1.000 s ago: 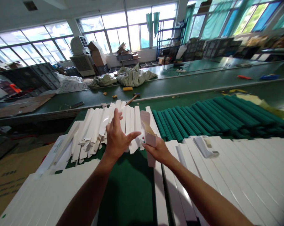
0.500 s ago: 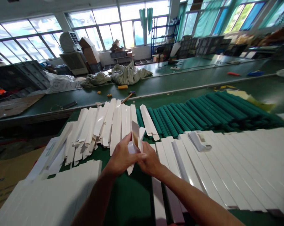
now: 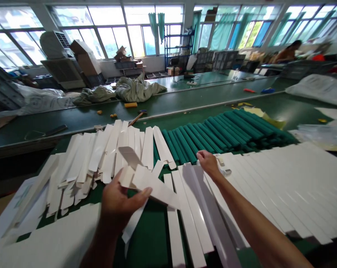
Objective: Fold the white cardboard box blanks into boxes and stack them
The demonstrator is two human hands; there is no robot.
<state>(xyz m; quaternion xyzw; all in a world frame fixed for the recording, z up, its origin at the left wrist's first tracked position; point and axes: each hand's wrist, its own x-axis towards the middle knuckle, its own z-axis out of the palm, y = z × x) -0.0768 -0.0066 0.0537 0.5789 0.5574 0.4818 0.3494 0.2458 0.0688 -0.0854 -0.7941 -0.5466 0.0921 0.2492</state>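
Note:
My left hand point(image 3: 121, 203) is wrapped round a white folded carton point(image 3: 154, 186) with raised end flaps, near the middle of the view. To its right, my right hand point(image 3: 207, 162) is closed at the near edge of the green rolls, beside a tape dispenser point(image 3: 223, 165); what its fingers hold, if anything, is too small to make out. Loose white cartons point(image 3: 101, 149) lie beyond my left hand. Long white boxes point(image 3: 269, 186) lie side by side under my right forearm.
Green rolls point(image 3: 213, 130) are piled behind the white boxes. More white boxes point(image 3: 59, 238) lie at the lower left. A grey cloth bundle point(image 3: 139, 87) and a yellow block point(image 3: 130, 105) are on the far bench. A person point(image 3: 288, 52) is at the back right.
My hands have moved apart: the right has let go of the carton and gone right, towards the tape dispenser. The left has tilted the carton. The whole view has turned to the right.

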